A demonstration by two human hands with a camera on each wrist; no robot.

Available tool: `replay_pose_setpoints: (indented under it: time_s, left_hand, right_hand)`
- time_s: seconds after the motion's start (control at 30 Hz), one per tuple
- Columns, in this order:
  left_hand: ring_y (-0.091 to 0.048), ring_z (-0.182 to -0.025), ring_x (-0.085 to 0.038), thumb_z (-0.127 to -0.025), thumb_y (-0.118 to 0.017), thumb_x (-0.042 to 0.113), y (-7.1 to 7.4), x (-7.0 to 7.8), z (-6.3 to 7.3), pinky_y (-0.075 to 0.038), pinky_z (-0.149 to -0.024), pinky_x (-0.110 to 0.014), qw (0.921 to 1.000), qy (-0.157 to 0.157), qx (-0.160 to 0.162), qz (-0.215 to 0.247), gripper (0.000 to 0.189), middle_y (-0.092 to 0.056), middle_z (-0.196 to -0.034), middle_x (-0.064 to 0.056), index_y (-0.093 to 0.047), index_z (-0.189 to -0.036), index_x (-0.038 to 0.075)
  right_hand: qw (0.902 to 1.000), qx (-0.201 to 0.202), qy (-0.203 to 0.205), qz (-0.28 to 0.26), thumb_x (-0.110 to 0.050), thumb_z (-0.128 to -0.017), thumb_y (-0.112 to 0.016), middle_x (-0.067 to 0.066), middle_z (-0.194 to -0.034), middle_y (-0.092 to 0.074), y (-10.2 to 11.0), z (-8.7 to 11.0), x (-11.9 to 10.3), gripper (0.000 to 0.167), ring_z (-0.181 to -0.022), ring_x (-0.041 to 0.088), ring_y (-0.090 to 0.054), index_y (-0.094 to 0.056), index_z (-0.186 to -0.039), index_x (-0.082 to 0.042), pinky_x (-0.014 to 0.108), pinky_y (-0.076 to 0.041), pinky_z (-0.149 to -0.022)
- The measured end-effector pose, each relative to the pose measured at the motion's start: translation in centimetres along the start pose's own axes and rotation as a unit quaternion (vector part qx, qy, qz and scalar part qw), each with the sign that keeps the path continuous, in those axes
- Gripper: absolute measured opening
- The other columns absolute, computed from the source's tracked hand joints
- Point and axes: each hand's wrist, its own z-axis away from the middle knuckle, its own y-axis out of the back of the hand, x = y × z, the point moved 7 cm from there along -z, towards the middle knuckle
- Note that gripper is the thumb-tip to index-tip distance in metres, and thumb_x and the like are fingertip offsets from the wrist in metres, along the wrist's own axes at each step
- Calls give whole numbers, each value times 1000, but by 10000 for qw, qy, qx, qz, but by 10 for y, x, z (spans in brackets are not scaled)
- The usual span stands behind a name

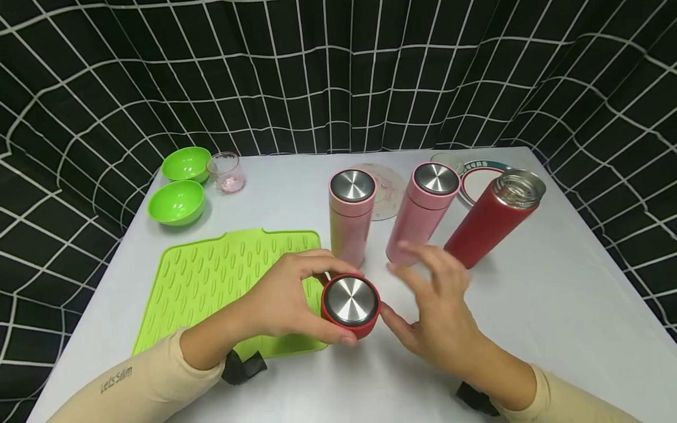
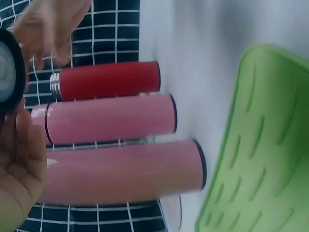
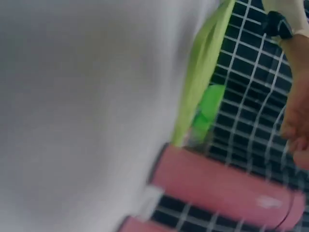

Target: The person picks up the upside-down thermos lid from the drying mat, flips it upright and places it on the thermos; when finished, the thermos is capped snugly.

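My left hand (image 1: 296, 299) grips a red thermos lid (image 1: 351, 301) with a brushed steel top, thumb at the front and fingers at the back. In the left wrist view the lid (image 2: 7, 71) shows its dark-rimmed underside at the left edge. My right hand (image 1: 439, 305) is just right of the lid, fingers spread and thumb tip beside the rim; whether it touches, I cannot tell. Behind it stands a red thermos (image 1: 486, 223) without its lid, showing a bare steel neck. Two capped pink thermoses, one nearer the middle (image 1: 351, 217) and one to its right (image 1: 423, 211), stand beyond my hands.
A ridged green mat (image 1: 211, 282) lies to the left, partly under my left arm. Two green bowls (image 1: 177, 202) and a glass (image 1: 227, 173) with something pink inside are at the back left. A round mat (image 1: 383, 191) and a rimmed plate (image 1: 471, 179) lie behind the thermoses.
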Motion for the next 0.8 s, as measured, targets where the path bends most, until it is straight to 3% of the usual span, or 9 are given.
replay_pose_setpoints:
  time_s: [0.1,0.17,0.23,0.33,0.37,0.43,0.57,0.67,0.8]
  left_hand:
    - [-60,-95,-13,-59,-96,28,7,-4,6,-52,-76,-34,9999,-2,-3,120,59,-66,-101,10,-72,-112,22]
    - [-60,-97,-14,-60,-95,26,13,-9,10,-53,-77,-35,9997,66,-4,220,59,-67,-102,8,-72,-114,21]
    - [-62,-98,-16,-61,-94,23,20,-15,14,-53,-81,-36,9989,223,4,414,60,-68,-104,7,-71,-116,19]
    - [-63,-102,-18,-63,-93,17,28,-24,17,-52,-88,-36,9965,500,17,662,62,-70,-107,5,-69,-120,16]
    - [-64,-102,-18,-64,-93,15,30,-25,17,-51,-91,-36,9957,582,38,723,62,-70,-107,4,-68,-121,15]
    - [-64,-102,-19,-63,-93,12,34,-27,17,-49,-94,-36,9948,679,82,757,63,-70,-107,4,-68,-121,13]
    - [-64,-103,-19,-64,-92,12,41,-23,13,-48,-96,-37,9958,630,235,622,63,-70,-107,4,-67,-122,11]
    - [-63,-104,-18,-67,-90,13,45,-16,11,-48,-96,-37,9967,521,352,513,60,-70,-108,3,-67,-122,11]
    - [-62,-103,-18,-68,-88,13,49,-1,6,-49,-94,-39,9973,265,543,407,57,-68,-108,2,-66,-121,12]
  right_hand:
    - [9874,541,-1353,620,-48,-82,-68,23,-136,-34,21,16,32,69,-127,42,-26,-41,-123,0,51,-17,-104]
    - [9632,957,-2384,789,-46,-74,-77,16,-144,-26,43,32,63,83,-134,36,-18,-34,-131,-2,50,-12,-109]
    - [9165,938,-3835,643,-38,-72,-82,6,-148,-19,60,54,100,93,-136,24,-14,-25,-140,-10,40,-14,-110]
    - [8179,-19,-5751,166,-26,-75,-84,3,-151,-16,62,92,147,111,-136,18,-15,-3,-151,-18,36,-17,-110]
    - [7881,-434,-6141,-24,-25,-78,-83,5,-151,-17,58,103,157,112,-136,20,-16,1,-152,-20,39,-21,-109]
    - [7518,-1163,-6483,-308,-31,-82,-80,11,-150,-23,47,118,172,107,-135,26,-24,0,-153,-18,44,-31,-104]
    - [7540,-1945,-6262,-401,-40,-85,-76,15,-142,-41,37,126,185,91,-125,33,-41,-23,-151,-8,39,-44,-89]
    - [7740,-2303,-5884,-413,-35,-86,-76,15,-134,-49,36,124,177,78,-116,26,-47,-35,-144,-4,26,-47,-79]
    - [8020,-2544,-5298,-1067,-16,-80,-83,13,-123,-58,22,116,141,64,-106,15,-53,-50,-132,-2,22,-50,-76]
